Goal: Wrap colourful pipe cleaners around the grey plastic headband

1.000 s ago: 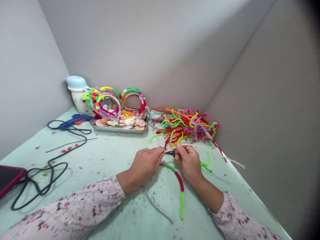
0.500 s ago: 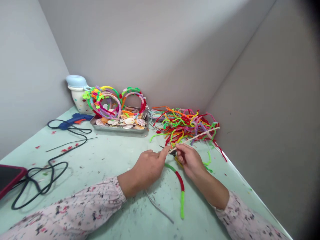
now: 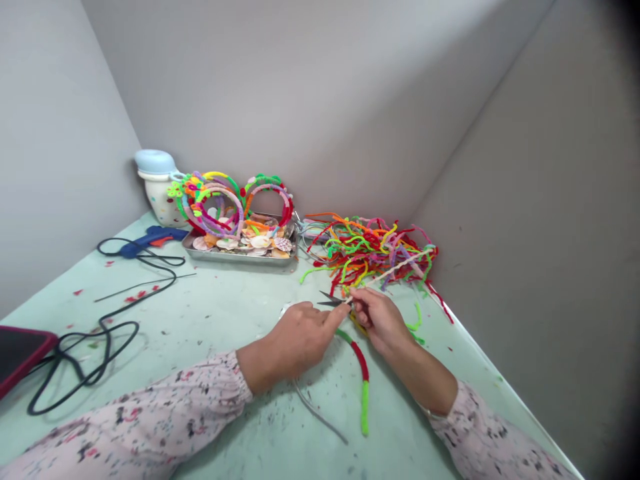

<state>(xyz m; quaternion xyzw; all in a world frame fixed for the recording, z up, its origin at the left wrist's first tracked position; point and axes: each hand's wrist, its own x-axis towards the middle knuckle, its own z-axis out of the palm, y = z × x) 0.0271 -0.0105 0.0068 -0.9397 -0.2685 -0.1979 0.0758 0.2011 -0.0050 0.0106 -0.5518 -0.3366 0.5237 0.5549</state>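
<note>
My left hand (image 3: 295, 340) is closed over the hidden top of a headband. The headband's wrapped side, in green and red sections (image 3: 361, 363), curves out to the right of the hand. A bare grey end (image 3: 320, 419) shows below it. With thumb and fingers, my right hand (image 3: 379, 319) pinches a whitish pipe cleaner (image 3: 400, 267), whose long free part slants up to the right. Its short lower end meets my left fingertips. Beside the fingertips, scissors (image 3: 330, 299) lie with dark blades apart and their handles mostly covered by my right hand.
Behind my hands lies a heap of coloured pipe cleaners (image 3: 367, 243). A metal tray (image 3: 240, 257) holds shells and several decorated headbands (image 3: 220, 207). At left are a blue glue gun (image 3: 150, 239), a black cable (image 3: 105, 327), a white cup (image 3: 163, 197) and a red-edged device (image 3: 25, 357).
My left fingertips have shifted slightly right along the pipe cleaner's lower end, uncovering more of the scissor blades. The pipe cleaner's far tip has drawn slightly left. Both hands keep their grip.
</note>
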